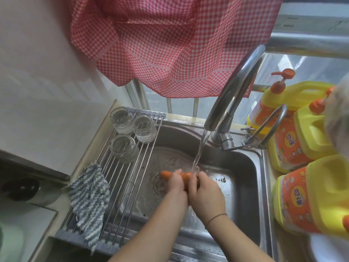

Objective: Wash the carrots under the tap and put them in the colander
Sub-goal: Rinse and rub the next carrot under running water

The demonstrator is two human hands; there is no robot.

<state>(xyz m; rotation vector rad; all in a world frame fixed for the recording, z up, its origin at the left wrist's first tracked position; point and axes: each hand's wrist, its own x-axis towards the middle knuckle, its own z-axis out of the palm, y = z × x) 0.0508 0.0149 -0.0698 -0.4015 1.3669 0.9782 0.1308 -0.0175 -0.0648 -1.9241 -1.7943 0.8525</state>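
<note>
While both bare forearms reach in from the bottom edge, the left hand (176,183) and right hand (203,188) wrap their curled fingers around one wet orange carrot (186,175), held over the drain of the stainless steel sink (243,167). Left hand grips near the tapered end, which pokes out leftward; right hand grips the thicker part, directly under the water stream (200,148).

Judgement on handling: carrot looks stiff, light, not fragile, but wet skin is likely slippery. A full wrap around the thick middle seems safer than a fingertip pinch at the tip.

Beside the sink on the left, a steel roll-up drying rack (132,167) carries a blue-white knitted dishcloth (88,195) and, farther back, three upturned clear glass jars (130,133). Yellow detergent jugs with orange labels (296,197) stand to the right. Beyond, the curved chrome tap (232,95) is running, with a red-white checked curtain (170,44) behind.

Hard to tell: no colander is visible, most of the carrot is covered by the hands, other carrots are not seen, the lower left corner is blurred, and the pale blur at the right edge is unidentifiable.
</note>
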